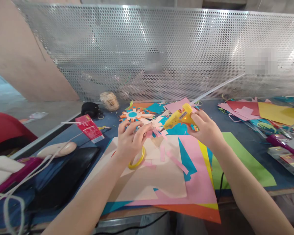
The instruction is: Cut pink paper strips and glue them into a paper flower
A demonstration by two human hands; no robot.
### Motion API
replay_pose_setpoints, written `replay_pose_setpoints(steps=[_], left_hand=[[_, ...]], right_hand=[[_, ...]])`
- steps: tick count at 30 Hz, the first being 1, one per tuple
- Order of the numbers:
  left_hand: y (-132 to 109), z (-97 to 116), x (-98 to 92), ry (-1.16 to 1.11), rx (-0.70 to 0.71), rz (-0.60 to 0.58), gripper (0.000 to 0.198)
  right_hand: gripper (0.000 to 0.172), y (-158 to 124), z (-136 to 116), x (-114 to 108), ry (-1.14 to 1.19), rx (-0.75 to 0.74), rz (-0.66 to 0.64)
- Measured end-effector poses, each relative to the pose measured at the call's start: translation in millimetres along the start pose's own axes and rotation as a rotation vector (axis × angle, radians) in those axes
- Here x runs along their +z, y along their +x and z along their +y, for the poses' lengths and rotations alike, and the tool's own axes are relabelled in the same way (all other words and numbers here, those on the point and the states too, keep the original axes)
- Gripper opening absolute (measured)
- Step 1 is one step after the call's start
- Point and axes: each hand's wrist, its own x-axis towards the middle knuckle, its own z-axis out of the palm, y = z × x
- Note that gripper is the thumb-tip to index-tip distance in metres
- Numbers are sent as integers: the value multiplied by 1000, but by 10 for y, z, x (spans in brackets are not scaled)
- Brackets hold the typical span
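My right hand [205, 127] is wrapped round the grip of a yellow hot glue gun [176, 119], its nozzle angled down and left. A long clear glue stick [217, 87] sticks out of its back. My left hand [131, 138] pinches a paper cutout with pale and pink strips [157, 127] close to the nozzle; whether they touch I cannot tell. Below my left hand, a yellow ring [137, 160] is at the pale paper sheet [156, 181]. Loose pink paper strips [177, 162] lie on that sheet. A finished-looking paper flower with a blue centre [132, 114] lies behind my left hand.
Coloured sheets, including a green one [242, 163], cover the blue table. On the left are a black tablet-like slab [66, 176], a computer mouse [57, 149], a red packet [89, 127] and cables. More paper [245, 111] is piled right. A perforated metal panel [161, 42] stands behind.
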Motion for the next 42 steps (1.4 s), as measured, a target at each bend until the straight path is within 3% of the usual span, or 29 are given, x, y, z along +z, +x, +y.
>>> replay_pose_setpoints(steps=[6, 10, 14, 18, 20, 23, 25, 27, 30, 32, 38, 42], left_hand=[[16, -1, -11, 15, -1, 29, 26], [37, 24, -46, -31, 13, 22, 26], [61, 55, -80, -44, 23, 24, 27], [48, 70, -68, -33, 19, 43, 22], [32, 93, -41, -73, -78, 26, 21], [21, 175, 16, -263, -397, -15, 29], [21, 247, 57, -443, -620, -25, 39], [18, 305, 96, -584, -757, -44, 44], [1, 339, 144, -677, -820, -99, 45], [-10, 342, 162, -691, -842, -125, 44], [-8, 387, 144, -631, -889, -168, 43], [-19, 358, 107, -456, -625, -143, 33]], right_hand=[[21, 16, 5, 18, -33, 57, -110], [31, 8, 29, 89, 23, 298, -271], [23, -38, 51, 170, 74, 586, -484], [27, -83, 82, 241, 53, 704, -541], [32, -100, 116, 274, -13, 768, -526], [34, -109, 158, 296, -149, 830, -486], [29, -92, 146, 273, -179, 738, -406], [23, -60, 82, 217, -102, 516, -260], [24, -25, -93, 108, 137, 89, 19], [25, -30, -221, 52, 204, -128, 128], [29, -81, -401, 36, 184, -252, 136], [30, -89, -421, 32, 179, -313, 168]])
